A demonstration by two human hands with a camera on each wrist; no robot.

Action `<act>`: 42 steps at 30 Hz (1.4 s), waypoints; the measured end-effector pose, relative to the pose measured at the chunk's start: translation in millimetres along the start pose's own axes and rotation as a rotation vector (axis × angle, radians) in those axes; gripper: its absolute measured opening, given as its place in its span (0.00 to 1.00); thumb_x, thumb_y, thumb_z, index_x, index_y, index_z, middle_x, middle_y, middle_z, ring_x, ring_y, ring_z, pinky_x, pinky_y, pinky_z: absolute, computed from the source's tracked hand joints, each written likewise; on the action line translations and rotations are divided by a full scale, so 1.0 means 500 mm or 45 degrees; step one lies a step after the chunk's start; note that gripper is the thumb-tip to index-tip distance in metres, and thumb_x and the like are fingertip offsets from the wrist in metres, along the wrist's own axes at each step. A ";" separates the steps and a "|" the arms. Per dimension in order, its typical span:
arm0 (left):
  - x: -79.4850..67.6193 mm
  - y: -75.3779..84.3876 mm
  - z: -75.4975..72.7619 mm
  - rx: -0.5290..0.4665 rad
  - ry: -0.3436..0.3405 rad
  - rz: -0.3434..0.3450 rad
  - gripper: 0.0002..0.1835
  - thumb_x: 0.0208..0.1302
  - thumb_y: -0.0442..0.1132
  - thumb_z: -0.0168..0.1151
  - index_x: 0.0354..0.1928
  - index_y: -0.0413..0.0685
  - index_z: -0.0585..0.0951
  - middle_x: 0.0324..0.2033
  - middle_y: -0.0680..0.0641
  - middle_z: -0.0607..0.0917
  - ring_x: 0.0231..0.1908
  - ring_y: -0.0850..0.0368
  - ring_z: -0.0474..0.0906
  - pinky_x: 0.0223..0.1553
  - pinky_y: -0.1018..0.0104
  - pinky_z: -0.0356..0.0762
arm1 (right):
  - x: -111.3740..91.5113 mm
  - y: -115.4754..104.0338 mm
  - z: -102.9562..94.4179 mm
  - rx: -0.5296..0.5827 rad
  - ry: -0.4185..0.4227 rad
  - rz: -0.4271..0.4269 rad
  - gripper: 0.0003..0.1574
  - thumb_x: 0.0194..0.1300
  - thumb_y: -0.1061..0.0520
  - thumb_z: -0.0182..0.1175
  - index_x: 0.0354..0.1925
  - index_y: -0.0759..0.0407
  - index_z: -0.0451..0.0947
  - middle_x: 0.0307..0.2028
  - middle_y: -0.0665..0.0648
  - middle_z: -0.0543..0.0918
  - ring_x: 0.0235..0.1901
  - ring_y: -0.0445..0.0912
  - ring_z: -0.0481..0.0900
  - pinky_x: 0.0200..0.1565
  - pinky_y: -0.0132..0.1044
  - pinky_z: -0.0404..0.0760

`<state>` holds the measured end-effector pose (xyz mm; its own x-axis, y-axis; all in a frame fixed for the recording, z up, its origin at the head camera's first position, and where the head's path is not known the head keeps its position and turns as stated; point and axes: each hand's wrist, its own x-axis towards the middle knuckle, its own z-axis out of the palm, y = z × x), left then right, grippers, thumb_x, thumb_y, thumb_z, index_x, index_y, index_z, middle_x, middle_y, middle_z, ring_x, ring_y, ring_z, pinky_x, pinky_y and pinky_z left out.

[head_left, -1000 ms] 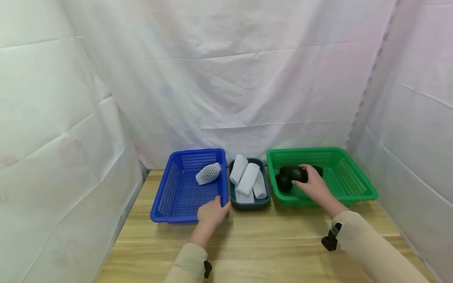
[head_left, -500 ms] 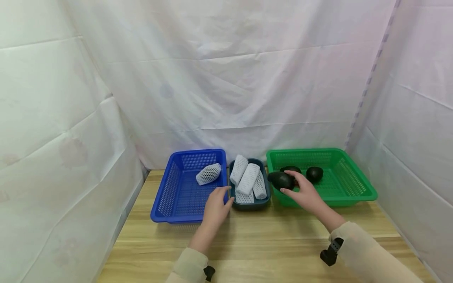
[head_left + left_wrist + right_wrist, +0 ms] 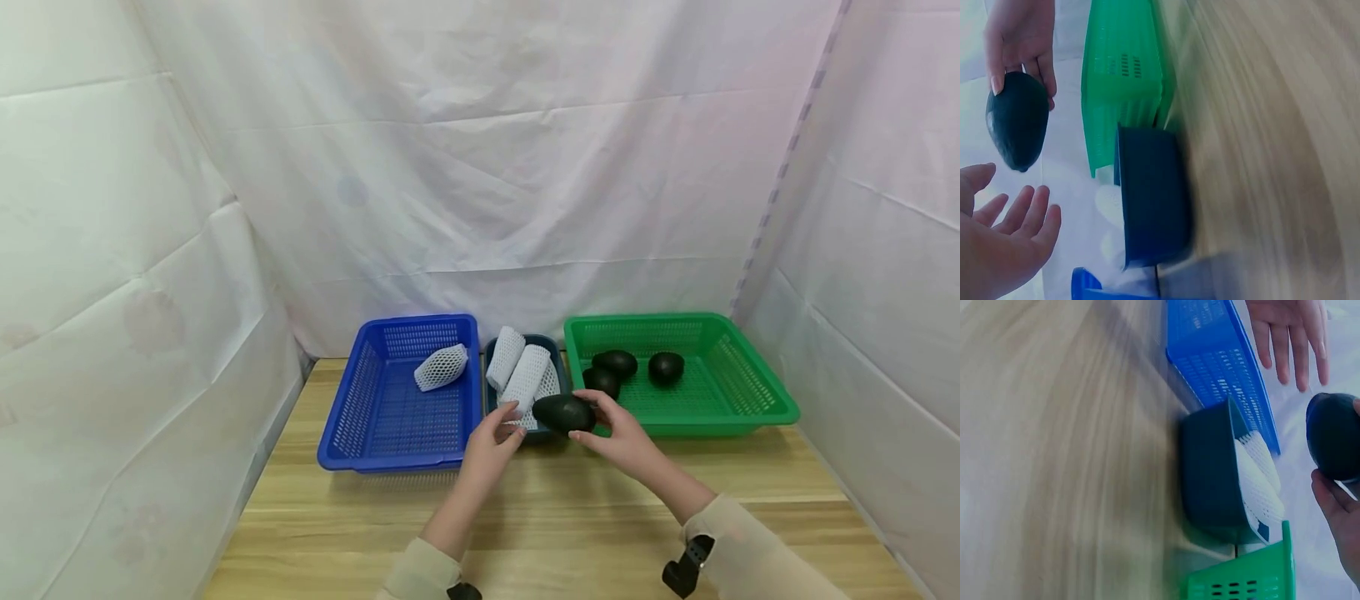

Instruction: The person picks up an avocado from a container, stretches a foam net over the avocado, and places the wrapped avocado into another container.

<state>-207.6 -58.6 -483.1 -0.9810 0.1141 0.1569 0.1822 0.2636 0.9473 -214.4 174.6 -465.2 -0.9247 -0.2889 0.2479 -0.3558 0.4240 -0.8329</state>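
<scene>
My right hand (image 3: 618,437) grips a dark avocado (image 3: 564,413) by its rounded end, its narrow tip pointing left, in front of the small dark bin (image 3: 542,436). My left hand (image 3: 487,450) is held just left of that tip; in the left wrist view its fingers (image 3: 1025,215) are spread and hold nothing, with a gap to the avocado (image 3: 1019,122). White foam net sleeves (image 3: 527,375) lie piled in the small bin. Several more avocados (image 3: 615,364) lie in the green basket (image 3: 738,412). One sleeved avocado (image 3: 441,367) rests in the blue basket (image 3: 345,450).
The three containers stand side by side at the back of the wooden table (image 3: 570,533), blue at left and green at right. White sheeting (image 3: 480,192) hangs behind them and along both sides.
My right hand has lifted the avocado out of the green basket and carried it left, over the small bin's front. My left hand has moved right from the blue basket's rim towards it.
</scene>
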 end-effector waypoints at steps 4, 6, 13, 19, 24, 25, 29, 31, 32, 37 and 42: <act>-0.006 -0.009 0.008 -0.078 -0.035 -0.097 0.24 0.67 0.38 0.62 0.64 0.42 0.74 0.52 0.41 0.81 0.50 0.48 0.80 0.48 0.57 0.79 | -0.004 0.033 0.022 0.031 -0.010 -0.003 0.36 0.60 0.57 0.69 0.62 0.59 0.66 0.59 0.61 0.73 0.56 0.56 0.75 0.57 0.55 0.73; -0.008 -0.016 0.010 -0.111 -0.049 -0.116 0.25 0.67 0.38 0.63 0.63 0.39 0.74 0.52 0.40 0.81 0.50 0.46 0.80 0.49 0.56 0.79 | -0.008 0.036 0.030 0.052 -0.022 0.006 0.35 0.60 0.55 0.70 0.61 0.59 0.67 0.57 0.60 0.74 0.56 0.55 0.74 0.57 0.55 0.72; -0.018 -0.049 0.017 -0.515 -0.189 -0.242 0.23 0.66 0.29 0.60 0.62 0.30 0.72 0.53 0.33 0.79 0.54 0.42 0.77 0.52 0.54 0.77 | -0.025 0.044 0.057 0.116 -0.094 0.125 0.35 0.61 0.50 0.69 0.62 0.57 0.69 0.57 0.61 0.75 0.56 0.56 0.75 0.56 0.53 0.74; -0.029 -0.077 0.024 -0.517 -0.178 -0.325 0.22 0.65 0.29 0.62 0.60 0.30 0.74 0.51 0.33 0.80 0.49 0.45 0.80 0.48 0.54 0.80 | -0.038 0.066 0.073 0.284 -0.162 0.187 0.37 0.63 0.54 0.67 0.66 0.61 0.66 0.61 0.66 0.70 0.56 0.58 0.76 0.50 0.40 0.79; -0.037 -0.104 0.026 -0.548 -0.170 -0.361 0.22 0.65 0.30 0.62 0.59 0.27 0.73 0.49 0.33 0.81 0.43 0.47 0.83 0.48 0.49 0.79 | -0.047 0.085 0.086 0.368 -0.190 0.208 0.39 0.64 0.57 0.66 0.68 0.64 0.64 0.62 0.69 0.66 0.55 0.60 0.76 0.49 0.39 0.80; -0.038 -0.110 0.027 -0.559 -0.169 -0.370 0.22 0.65 0.30 0.62 0.59 0.26 0.73 0.48 0.34 0.82 0.41 0.48 0.83 0.48 0.48 0.79 | -0.049 0.090 0.089 0.375 -0.190 0.220 0.39 0.63 0.57 0.67 0.68 0.64 0.63 0.61 0.69 0.67 0.55 0.60 0.76 0.49 0.39 0.80; -0.043 -0.133 0.029 -0.612 -0.173 -0.429 0.22 0.65 0.30 0.62 0.58 0.24 0.73 0.42 0.39 0.83 0.36 0.50 0.83 0.46 0.49 0.80 | -0.051 0.114 0.104 0.340 -0.185 0.258 0.38 0.62 0.57 0.67 0.65 0.67 0.65 0.56 0.67 0.72 0.51 0.56 0.79 0.46 0.36 0.80; -0.045 -0.145 0.030 -0.641 -0.185 -0.461 0.23 0.64 0.28 0.61 0.58 0.23 0.72 0.40 0.41 0.83 0.35 0.51 0.82 0.46 0.50 0.81 | -0.053 0.126 0.111 0.307 -0.184 0.273 0.36 0.62 0.57 0.68 0.63 0.69 0.67 0.54 0.66 0.75 0.48 0.55 0.80 0.45 0.35 0.80; -0.046 -0.150 0.030 -0.646 -0.194 -0.475 0.23 0.63 0.27 0.61 0.58 0.22 0.71 0.39 0.42 0.83 0.36 0.51 0.82 0.45 0.50 0.81 | -0.054 0.132 0.115 0.292 -0.184 0.281 0.36 0.61 0.57 0.68 0.62 0.69 0.68 0.53 0.66 0.76 0.48 0.54 0.80 0.44 0.34 0.79; -0.046 -0.174 0.027 -0.633 -0.241 -0.490 0.24 0.62 0.24 0.61 0.59 0.21 0.70 0.38 0.43 0.83 0.38 0.49 0.82 0.46 0.52 0.81 | -0.058 0.150 0.130 0.271 -0.181 0.333 0.34 0.60 0.56 0.69 0.60 0.70 0.71 0.50 0.64 0.78 0.45 0.54 0.80 0.43 0.35 0.78; -0.045 -0.192 0.023 -0.627 -0.276 -0.496 0.23 0.63 0.25 0.60 0.58 0.20 0.70 0.40 0.41 0.83 0.40 0.48 0.82 0.48 0.52 0.80 | -0.059 0.162 0.143 0.254 -0.170 0.368 0.33 0.61 0.54 0.69 0.58 0.70 0.72 0.47 0.62 0.80 0.46 0.53 0.80 0.46 0.37 0.78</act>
<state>-202.4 -75.2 -580.6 -0.9239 0.3028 -0.2339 -0.2854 -0.1383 0.9484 -206.1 156.3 -575.3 -0.9526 -0.2966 -0.0676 -0.0367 0.3328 -0.9423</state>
